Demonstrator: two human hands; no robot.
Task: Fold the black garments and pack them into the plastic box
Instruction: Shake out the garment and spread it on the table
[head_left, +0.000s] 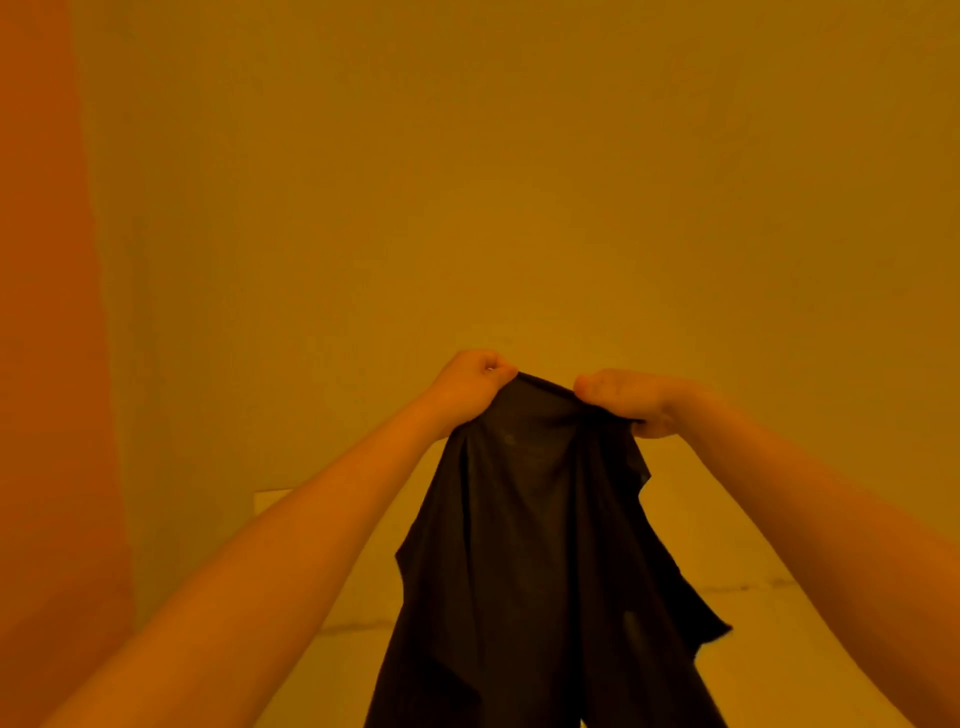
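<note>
The garment (540, 545) is plain black, with no print, thin enough to show lighter patches. The wall (467, 182) behind is flat mustard yellow; a strip at far left (47, 312) is orange. The whole scene has an amber cast.

The black garment (540, 545) is thin, matt, soft cloth, sheer enough in places to let light through, hanging in loose folds before a smooth, matt painted wall (467, 182).

no words to read, no numbers, no labels, no signs, nothing written on the thin black cloth garment (540, 545), nothing on the plain yellow wall (467, 182)
</note>
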